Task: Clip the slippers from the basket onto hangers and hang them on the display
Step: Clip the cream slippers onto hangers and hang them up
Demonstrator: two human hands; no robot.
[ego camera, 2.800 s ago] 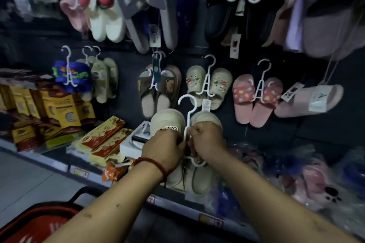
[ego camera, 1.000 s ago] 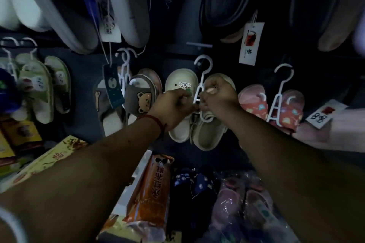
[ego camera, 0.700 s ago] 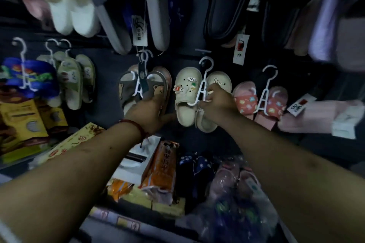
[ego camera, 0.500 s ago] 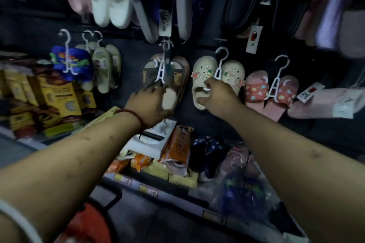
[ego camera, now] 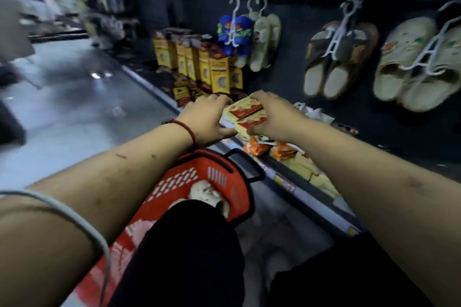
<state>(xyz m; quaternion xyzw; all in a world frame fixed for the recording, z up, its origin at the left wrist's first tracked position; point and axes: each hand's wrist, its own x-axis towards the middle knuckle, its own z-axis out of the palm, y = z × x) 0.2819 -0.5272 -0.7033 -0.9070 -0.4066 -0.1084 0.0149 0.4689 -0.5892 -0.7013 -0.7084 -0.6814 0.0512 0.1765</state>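
Note:
The cream slippers [ego camera: 411,77] hang on a white hanger [ego camera: 429,57] on the dark display wall at the far right, and no hand touches them. Both hands are lower, at the shelf edge. My left hand [ego camera: 207,119] and my right hand [ego camera: 274,117] hold a stack of flat yellow-and-red packets [ego camera: 245,113] from either side. Under my left forearm on the floor stands the red basket [ego camera: 199,179]. One pale slipper [ego camera: 204,192] shows inside it, partly hidden by my dark-clothed knee.
Brown bear slippers [ego camera: 334,62], blue slippers [ego camera: 232,32] and pale green slippers [ego camera: 262,40] hang on the wall. Yellow boxes [ego camera: 199,62] stand on the shelf, with orange packets [ego camera: 264,148] near its front edge. The grey aisle floor [ego camera: 74,112] runs to the left.
Both hands let go of the cream slippers, which now hang on the display. The hands dropped to the shelf and took hold of the yellow packets. The view swung left and down.

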